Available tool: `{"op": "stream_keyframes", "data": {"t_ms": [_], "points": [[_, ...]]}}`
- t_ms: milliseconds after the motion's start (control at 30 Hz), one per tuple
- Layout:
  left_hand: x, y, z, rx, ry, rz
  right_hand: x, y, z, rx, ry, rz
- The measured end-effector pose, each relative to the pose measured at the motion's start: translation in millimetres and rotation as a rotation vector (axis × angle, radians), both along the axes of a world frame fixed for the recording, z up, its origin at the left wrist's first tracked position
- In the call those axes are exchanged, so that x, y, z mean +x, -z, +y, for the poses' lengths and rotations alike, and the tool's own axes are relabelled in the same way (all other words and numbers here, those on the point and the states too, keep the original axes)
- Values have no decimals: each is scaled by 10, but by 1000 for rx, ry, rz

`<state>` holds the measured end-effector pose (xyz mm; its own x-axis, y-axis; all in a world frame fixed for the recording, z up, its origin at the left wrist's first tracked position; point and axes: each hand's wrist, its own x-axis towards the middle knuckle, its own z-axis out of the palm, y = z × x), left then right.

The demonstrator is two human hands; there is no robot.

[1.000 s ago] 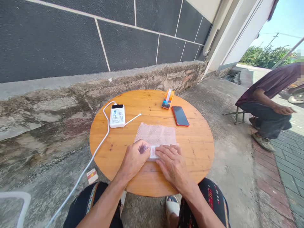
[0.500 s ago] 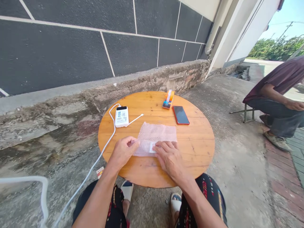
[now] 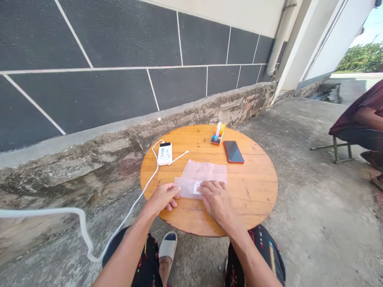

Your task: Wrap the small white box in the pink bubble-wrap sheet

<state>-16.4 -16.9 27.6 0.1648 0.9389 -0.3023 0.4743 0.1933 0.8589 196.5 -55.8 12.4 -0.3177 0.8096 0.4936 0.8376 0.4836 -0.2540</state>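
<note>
A pinkish sheet of bubble wrap [image 3: 206,170] lies on the round wooden table [image 3: 248,199], its near part folded over. Through the fold shows a small white piece [image 3: 196,187], whose kind I cannot make out. My left hand [image 3: 164,196] pinches the left end of the fold between thumb and fingertips. Over the right part of the fold rests my right hand [image 3: 216,199], its bent fingers holding the wrap down and partly covering the white piece.
A white power bank [image 3: 165,154] with a white cable [image 3: 149,181] lies at the table's left. Farther back stand an orange tape dispenser [image 3: 218,134] and a red-edged phone [image 3: 233,152]. A person [image 3: 362,119] sits on a stool at right, near a dark wall [image 3: 119,87].
The view has shifted, so the table appears farther right and slightly lower. My left hand's lower fingers have spread a little while it keeps the wrap's edge; my right hand stays on the fold.
</note>
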Motion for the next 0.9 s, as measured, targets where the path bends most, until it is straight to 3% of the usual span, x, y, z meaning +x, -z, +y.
{"op": "stream_keyframes", "data": {"t_ms": [200,467,633,900], "points": [[44,-32,-4,59,38,250,17,13,-10,9,6,8],[137,-114,12,-22,-46,71,31,14,-7,-3,-3,22],[204,-36,35,-56,-109,-74,25,5,-17,2,9,11],[421,125,65,66,-316,-173,-3,-25,-34,5,19,-7]]}}
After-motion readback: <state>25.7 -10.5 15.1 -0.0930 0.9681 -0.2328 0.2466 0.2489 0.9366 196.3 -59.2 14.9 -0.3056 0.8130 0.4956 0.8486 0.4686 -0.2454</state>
